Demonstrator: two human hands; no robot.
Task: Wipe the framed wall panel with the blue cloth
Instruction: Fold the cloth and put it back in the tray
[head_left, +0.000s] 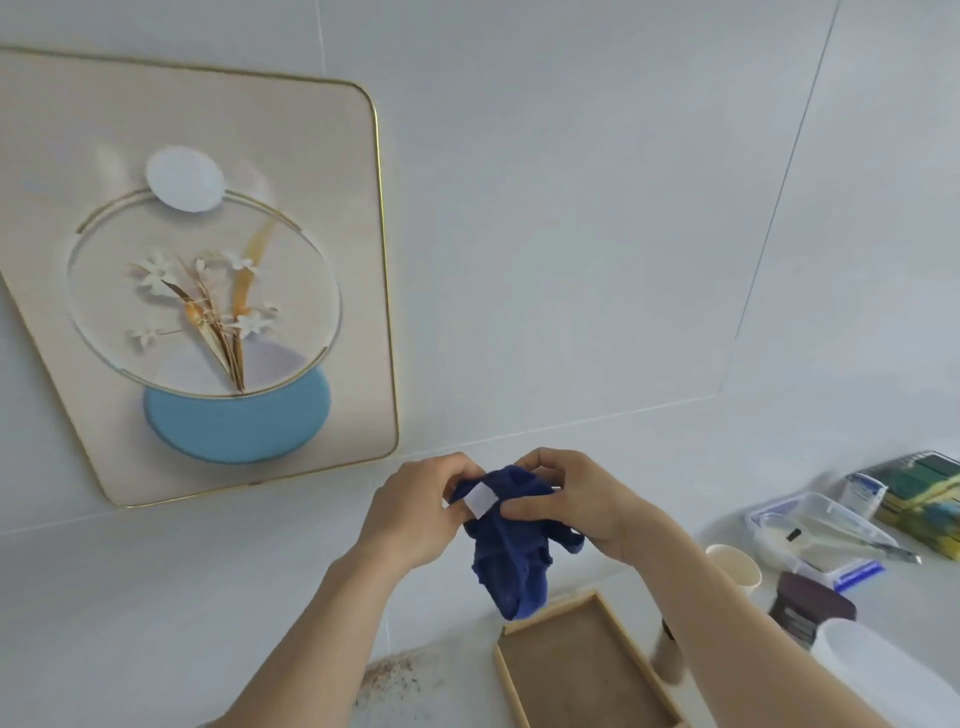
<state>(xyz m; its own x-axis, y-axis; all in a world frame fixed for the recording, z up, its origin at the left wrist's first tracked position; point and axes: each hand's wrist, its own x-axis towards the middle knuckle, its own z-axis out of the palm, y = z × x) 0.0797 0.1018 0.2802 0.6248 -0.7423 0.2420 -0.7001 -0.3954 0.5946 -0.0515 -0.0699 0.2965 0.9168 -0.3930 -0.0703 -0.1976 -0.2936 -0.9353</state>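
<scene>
The framed wall panel hangs on the white wall at the left, cream with a thin gold rim, a flower picture and a blue disc. The dark blue cloth with a white label hangs bunched below centre, away from the panel. My left hand pinches its upper left edge. My right hand grips its upper right part. Both hands are below and to the right of the panel's lower corner.
A shallow wooden tray lies under the cloth. At the right stand a paper cup, a clear plastic box, a dark jar, a white container and stacked sponges.
</scene>
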